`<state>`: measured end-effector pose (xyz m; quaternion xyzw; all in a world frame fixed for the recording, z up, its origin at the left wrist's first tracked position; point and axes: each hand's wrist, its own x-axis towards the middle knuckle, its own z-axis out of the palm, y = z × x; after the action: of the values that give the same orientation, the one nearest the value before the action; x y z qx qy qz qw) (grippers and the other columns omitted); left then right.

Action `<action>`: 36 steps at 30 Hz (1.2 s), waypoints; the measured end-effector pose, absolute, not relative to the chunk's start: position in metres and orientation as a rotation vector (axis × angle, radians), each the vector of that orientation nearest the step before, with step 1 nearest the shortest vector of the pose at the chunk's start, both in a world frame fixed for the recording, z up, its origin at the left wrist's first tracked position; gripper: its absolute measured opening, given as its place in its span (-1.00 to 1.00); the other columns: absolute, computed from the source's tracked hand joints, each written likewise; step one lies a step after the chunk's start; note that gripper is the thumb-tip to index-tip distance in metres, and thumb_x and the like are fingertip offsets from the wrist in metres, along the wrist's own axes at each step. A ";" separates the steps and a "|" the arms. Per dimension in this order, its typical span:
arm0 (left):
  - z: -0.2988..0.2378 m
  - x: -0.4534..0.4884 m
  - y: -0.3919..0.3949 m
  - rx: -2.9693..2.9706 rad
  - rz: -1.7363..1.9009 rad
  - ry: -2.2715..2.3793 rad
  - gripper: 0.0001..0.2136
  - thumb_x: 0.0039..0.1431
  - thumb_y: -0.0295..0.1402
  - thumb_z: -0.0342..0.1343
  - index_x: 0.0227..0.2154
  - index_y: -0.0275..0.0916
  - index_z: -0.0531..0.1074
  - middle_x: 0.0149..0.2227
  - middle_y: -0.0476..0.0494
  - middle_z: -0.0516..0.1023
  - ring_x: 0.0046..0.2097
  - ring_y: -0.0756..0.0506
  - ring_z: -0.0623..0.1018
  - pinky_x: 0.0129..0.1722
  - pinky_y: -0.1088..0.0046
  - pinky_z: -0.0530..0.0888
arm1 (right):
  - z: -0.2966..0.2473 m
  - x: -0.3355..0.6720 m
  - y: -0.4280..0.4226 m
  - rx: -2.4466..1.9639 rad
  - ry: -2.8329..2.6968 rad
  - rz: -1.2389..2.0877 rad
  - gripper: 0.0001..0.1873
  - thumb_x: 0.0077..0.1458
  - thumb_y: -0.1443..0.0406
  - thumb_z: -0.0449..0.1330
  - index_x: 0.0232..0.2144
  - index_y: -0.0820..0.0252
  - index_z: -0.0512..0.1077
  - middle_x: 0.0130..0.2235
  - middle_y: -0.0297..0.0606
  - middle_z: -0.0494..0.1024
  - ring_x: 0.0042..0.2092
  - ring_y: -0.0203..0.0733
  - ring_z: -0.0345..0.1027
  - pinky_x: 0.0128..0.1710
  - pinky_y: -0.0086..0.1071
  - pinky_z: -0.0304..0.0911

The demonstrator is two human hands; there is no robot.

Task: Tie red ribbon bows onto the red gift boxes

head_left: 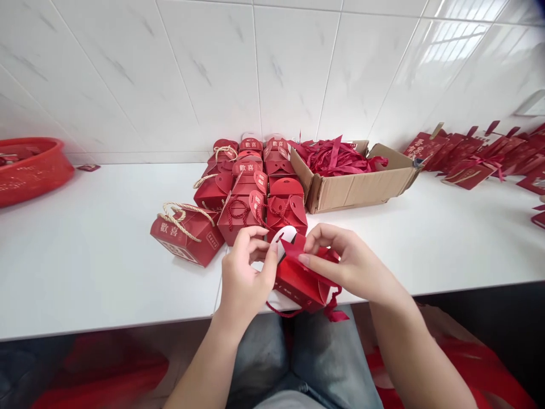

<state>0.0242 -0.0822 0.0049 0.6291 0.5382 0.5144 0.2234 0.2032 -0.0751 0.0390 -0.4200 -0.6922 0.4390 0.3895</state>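
A red gift box (pixel 300 284) sits near the table's front edge between my hands. My left hand (pixel 250 271) is closed at its left side, thumb and fingers on the rounded flap (pixel 284 234), whose white inside and slot show. Between the thumb and fingers of my right hand (pixel 347 260) is a red ribbon (pixel 293 250), its pointed end reaching toward the slotted flap. A twisted red cord (pixel 283 312) and a ribbon tail (pixel 336 314) hang over the table's edge. The fingertips of my right hand partly hide the top of the box.
Several red gift boxes (pixel 244 187) with cords stand just ahead, one with a cream rope handle (pixel 187 236) at their left. A cardboard box (pixel 357 190) holds red ribbons (pixel 336 158). A red basin (pixel 38 176) stands far left, tied red boxes (pixel 468 170) far right.
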 end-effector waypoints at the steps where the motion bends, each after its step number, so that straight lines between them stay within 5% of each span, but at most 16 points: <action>1: 0.005 0.024 -0.083 1.730 1.428 1.488 -0.80 0.11 -0.33 0.16 -0.20 -0.19 0.33 -0.45 0.01 0.57 -0.41 -0.03 0.59 -0.38 0.52 0.51 | 0.038 0.202 -0.075 -1.082 -1.767 1.123 -0.89 0.04 0.32 0.23 -0.44 0.20 0.34 -0.45 -0.38 0.43 -0.41 -0.34 0.30 -0.43 -0.48 0.20; 10: 0.004 0.023 -0.086 1.715 1.419 1.485 -0.80 0.12 -0.33 0.15 -0.20 -0.19 0.33 -0.42 -0.01 0.59 -0.39 -0.03 0.60 -0.38 0.53 0.53 | 0.034 0.200 -0.068 -1.147 -1.686 1.262 -0.83 0.03 0.33 0.20 -0.46 0.18 0.22 -0.52 -0.46 0.32 -0.51 -0.42 0.14 -0.53 -0.53 0.09; 36: 0.002 0.023 -0.093 1.693 1.386 1.375 -0.76 0.13 -0.33 0.16 -0.15 -0.19 0.31 -0.37 -0.02 0.59 -0.30 -0.03 0.59 -0.26 0.52 0.51 | 0.040 0.198 -0.041 -1.052 -1.905 1.330 -0.79 0.09 0.22 0.19 -0.41 0.17 0.22 -0.43 -0.40 0.37 -0.39 -0.34 0.22 -0.37 -0.44 0.17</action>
<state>0.0228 -0.0930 0.0017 0.6298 0.5116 0.5157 0.2752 0.1984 -0.0406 0.0400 -0.3946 -0.7145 0.4989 0.2913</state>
